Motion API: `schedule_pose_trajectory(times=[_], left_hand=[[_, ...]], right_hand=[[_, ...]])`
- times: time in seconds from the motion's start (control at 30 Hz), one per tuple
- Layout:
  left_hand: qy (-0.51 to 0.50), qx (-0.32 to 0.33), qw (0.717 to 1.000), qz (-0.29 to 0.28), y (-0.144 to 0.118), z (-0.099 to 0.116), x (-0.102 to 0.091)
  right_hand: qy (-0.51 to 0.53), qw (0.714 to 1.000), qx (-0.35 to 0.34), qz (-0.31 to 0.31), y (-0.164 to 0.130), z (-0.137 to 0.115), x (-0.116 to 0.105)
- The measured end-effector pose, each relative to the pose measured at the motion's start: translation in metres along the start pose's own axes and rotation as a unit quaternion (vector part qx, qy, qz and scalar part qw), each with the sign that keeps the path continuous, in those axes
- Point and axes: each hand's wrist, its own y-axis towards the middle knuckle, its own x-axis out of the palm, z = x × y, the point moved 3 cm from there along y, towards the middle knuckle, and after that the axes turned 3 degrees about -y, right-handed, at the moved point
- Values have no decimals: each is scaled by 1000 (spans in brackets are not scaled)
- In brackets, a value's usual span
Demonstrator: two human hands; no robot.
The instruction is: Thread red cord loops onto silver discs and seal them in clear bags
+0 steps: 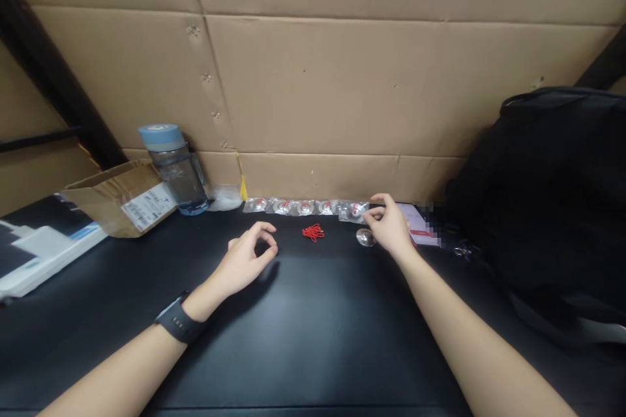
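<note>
While both forearms are stretching forward over the black tabletop (pixel 313 326), the right hand (pixel 390 227) is reaching toward one o'clock, its thumb and forefinger pinching the right end of a strip of clear packets (pixel 308 207) that is lying along the foot of the cardboard wall (pixel 342 91) at twelve o'clock; each packet is showing a small red-and-white piece inside, though what the pieces are cannot be told. The other fingers of that hand are curling loosely. Just beside its thumb, toward the near side, a small shiny round metal piece (pixel 365 237) is lying on the tabletop, seemingly not gripped. The left hand (pixel 246 259) is resting at eleven o'clock, wearing a black watch (pixel 180 320) on the wrist, its fingers curling into a loose half-open ring with thumb and forefinger close together, holding nothing visible. Between the two hands, nearer the wall, a small heap of red loops (pixel 313 232) is lying apart from both. A clear bottle with a blue cap (pixel 173 166) is standing at ten o'clock beside an open cardboard box (pixel 120 199), with a flat white box (pixel 44 254) further out at nine o'clock. A black bag (pixel 552 195) is filling the two o'clock side, and a pale card (pixel 415 225) is lying under the right hand's far edge.
</note>
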Motion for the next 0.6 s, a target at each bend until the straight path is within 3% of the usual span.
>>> schedule_pose_trajectory(times=[0.1, 0.2, 0.3, 0.43, 0.6], left_hand=[[20, 10, 1000, -10, 0, 0, 3], [36, 28, 999, -18, 0, 0, 7], [39, 34, 998, -20, 0, -2, 8], [48, 36, 998, -20, 1, -4, 7], [88, 58, 994, -31, 2, -4, 8]], right_hand=[[-1, 999, 54, 9, 13, 24, 4], [-44, 997, 59, 6, 19, 30, 10], [-97, 995, 0, 10, 19, 21, 10], [-135, 983, -108, -56, 10, 3, 11], [-171, 970, -134, -107, 3, -1, 21]])
